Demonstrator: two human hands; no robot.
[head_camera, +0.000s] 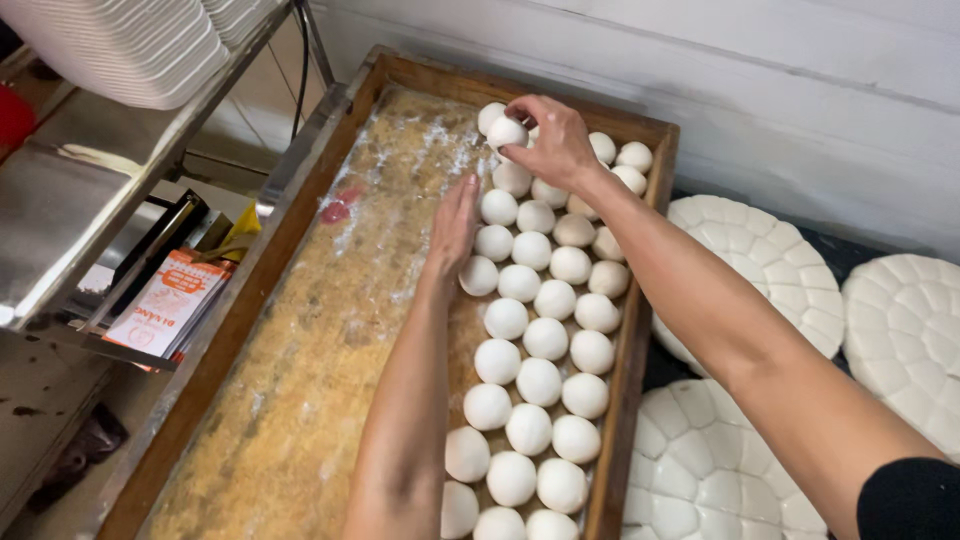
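- Holding one dough ball (506, 131): right hand (550, 140), fingers curled round it, at the far end of the wooden tray (230, 330), just above the rows.
- Left hand (455, 222): flat and open, gripped nothing; its edge rested on the floured tray bottom, just beside the left column of dough balls (540, 340).
- Dough balls: packed in rows along the tray's right side.
- Round scored dough discs (770, 262): lay right of the tray.
- Stacked white foam containers (130, 45): sat upper left, on a metal shelf (60, 200).

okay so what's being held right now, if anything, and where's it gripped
The right hand pinches one white dough ball by its top and sides with the fingertips. The left hand holds nothing, resting flat beside the rows.
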